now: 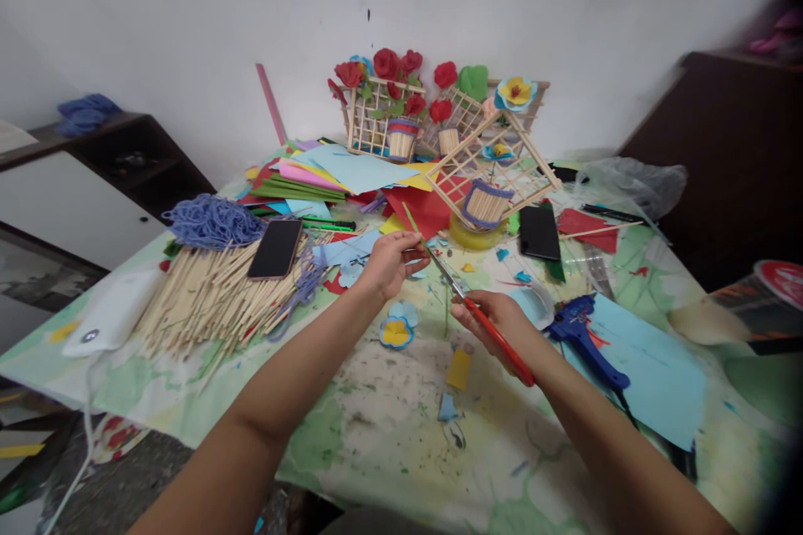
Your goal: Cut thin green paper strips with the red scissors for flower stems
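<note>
Pinched in the fingers of my left hand [395, 263] is a thin green paper strip [409, 217], slanting up and away. My right hand [493, 318] grips red-handled scissors [495, 336], whose metal blades point up-left and reach the strip close to my left fingertips. Whether the blades touch the strip, I cannot tell. Below my hands lies a yellow and blue paper flower [396, 333], with a pale blue paper piece [402, 313] by it. A small yellow paper piece [460, 369] and blue scraps [447, 407] lie nearer to me.
Stick lattices with paper flowers [493, 167] stand at the back. Wooden sticks [201, 301], purple yarn [213, 220] and a phone [274, 249] are on the left. Rightward lie a second phone [539, 232], a blue glue gun [586, 343] and blue paper [652, 376]. Coloured sheets [351, 165] are piled behind.
</note>
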Demonstrator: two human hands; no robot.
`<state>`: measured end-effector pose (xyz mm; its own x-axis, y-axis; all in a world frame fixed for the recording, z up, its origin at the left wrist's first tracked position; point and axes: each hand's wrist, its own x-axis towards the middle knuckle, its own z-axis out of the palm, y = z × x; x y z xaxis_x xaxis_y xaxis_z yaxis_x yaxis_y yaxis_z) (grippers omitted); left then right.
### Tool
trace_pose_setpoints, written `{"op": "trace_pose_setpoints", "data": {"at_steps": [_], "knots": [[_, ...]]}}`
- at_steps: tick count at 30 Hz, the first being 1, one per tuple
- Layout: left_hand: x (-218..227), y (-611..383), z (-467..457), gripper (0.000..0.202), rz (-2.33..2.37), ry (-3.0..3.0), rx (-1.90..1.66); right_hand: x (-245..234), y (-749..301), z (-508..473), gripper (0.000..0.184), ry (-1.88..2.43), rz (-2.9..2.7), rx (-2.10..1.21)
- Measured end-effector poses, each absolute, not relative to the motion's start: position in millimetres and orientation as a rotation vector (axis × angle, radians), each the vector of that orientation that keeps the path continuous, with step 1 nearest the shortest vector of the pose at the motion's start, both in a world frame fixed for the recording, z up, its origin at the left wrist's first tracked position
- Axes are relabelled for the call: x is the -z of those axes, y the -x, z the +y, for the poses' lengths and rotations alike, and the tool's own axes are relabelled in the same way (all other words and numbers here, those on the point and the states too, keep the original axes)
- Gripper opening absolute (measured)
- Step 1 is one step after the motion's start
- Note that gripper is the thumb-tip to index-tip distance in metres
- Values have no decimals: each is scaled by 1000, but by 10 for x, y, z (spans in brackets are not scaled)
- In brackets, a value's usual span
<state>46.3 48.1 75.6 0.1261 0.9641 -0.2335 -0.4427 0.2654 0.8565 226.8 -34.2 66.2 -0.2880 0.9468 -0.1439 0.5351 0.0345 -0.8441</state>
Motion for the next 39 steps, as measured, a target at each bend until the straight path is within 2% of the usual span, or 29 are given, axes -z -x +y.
{"op": "trace_pose_setpoints", "data": {"at_steps": [39], "knots": [[-749,-534,446,19,919,-693,-1163,-623,-2288,-337,29,1488,-1879,-1138]]}}
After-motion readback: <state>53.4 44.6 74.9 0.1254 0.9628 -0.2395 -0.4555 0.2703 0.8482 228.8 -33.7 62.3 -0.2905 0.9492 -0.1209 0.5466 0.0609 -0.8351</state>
